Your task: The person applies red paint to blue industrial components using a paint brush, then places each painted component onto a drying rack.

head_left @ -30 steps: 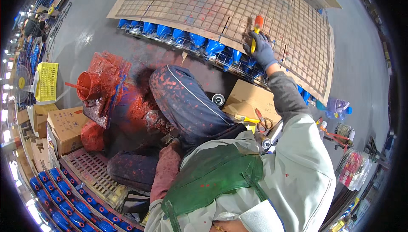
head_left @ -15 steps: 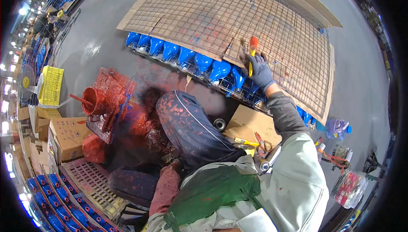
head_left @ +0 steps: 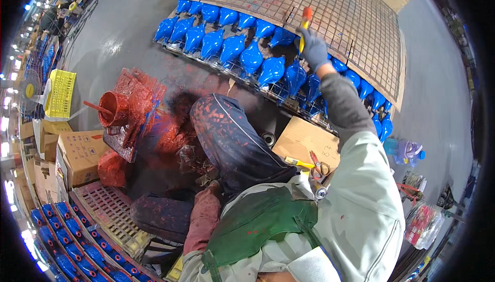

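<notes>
At the far left a yellow slatted plastic crate (head_left: 60,93) is sitting beside stacked brown cardboard boxes (head_left: 77,153), and near them a red paint-caked bucket (head_left: 116,109) with a stick in it is standing on a spattered wire stand, probably kept close for dipping. Along the near left edge, rows of blue painted teardrop-shaped castings (head_left: 67,251) are lying beside a pale slatted tray (head_left: 111,215). The left hand (head_left: 206,215), in a red-stained glove, is hanging low by the paint-splashed lap; whether its fingers are spread or curled, I cannot tell. Further right, the right hand (head_left: 314,50) in a grey glove is reaching far out and gripping a yellow-handled tool with a red tip (head_left: 305,21), held upright over a second batch of blue teardrop-shaped castings on a wire rack (head_left: 242,55), likely so the tip is meeting the wet pieces from above. Behind them a large brown wire-mesh panel (head_left: 319,3) is lying flat on the grey floor. Just right of the lap, scissors (head_left: 319,166) are resting on a flat cardboard sheet (head_left: 301,137). Open floor is showing far left of the rack and at the right edge.
</notes>
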A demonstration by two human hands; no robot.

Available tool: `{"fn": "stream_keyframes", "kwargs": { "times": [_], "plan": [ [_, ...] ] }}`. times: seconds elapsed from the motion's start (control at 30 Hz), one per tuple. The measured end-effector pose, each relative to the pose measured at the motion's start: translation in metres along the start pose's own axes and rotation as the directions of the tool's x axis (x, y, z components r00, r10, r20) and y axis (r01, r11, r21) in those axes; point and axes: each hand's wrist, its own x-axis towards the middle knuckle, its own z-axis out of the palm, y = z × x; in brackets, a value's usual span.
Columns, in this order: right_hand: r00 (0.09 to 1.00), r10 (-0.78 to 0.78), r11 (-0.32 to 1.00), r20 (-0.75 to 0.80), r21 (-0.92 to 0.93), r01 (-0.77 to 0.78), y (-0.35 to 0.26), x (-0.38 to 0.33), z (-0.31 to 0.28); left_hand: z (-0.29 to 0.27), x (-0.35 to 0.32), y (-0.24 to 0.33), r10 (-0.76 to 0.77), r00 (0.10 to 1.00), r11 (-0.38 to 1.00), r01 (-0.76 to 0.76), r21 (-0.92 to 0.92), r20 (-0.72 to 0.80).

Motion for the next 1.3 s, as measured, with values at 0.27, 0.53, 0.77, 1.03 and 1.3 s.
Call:
{"fn": "stream_keyframes", "kwargs": {
  "times": [0.27, 0.53, 0.77, 1.03, 1.3],
  "plan": [
    [0.906, 0.041, 0.992, 0.422, 0.095, -0.089, -0.084, -0.136, -0.039, -0.031, -0.004, 0.001, 0.016, 0.999, 1.000, -0.017, -0.010, -0.050],
    [0.934, -0.152, 0.988, 0.322, 0.066, 0.138, -0.075, -0.124, -0.038, -0.080, -0.101, -0.006, 0.078, 0.896, 0.969, -0.172, -0.180, -0.438],
    [0.986, -0.015, 0.963, 0.167, 0.269, -0.031, -0.083, -0.064, -0.082, -0.070, -0.136, -0.012, 0.000, 0.787, 0.930, -0.227, -0.289, -0.618],
    [0.955, 0.025, 0.388, -0.296, 0.883, 0.263, -0.196, -0.008, -0.228, -0.122, -0.177, 0.042, 0.134, 0.400, 0.281, -0.893, -0.352, -0.907],
    [0.986, -0.074, -0.353, -0.151, 0.928, 0.115, -0.331, -0.050, -0.262, -0.182, -0.260, 0.097, -0.300, 0.066, -0.659, -0.736, 0.156, -0.952]
  ]
}}
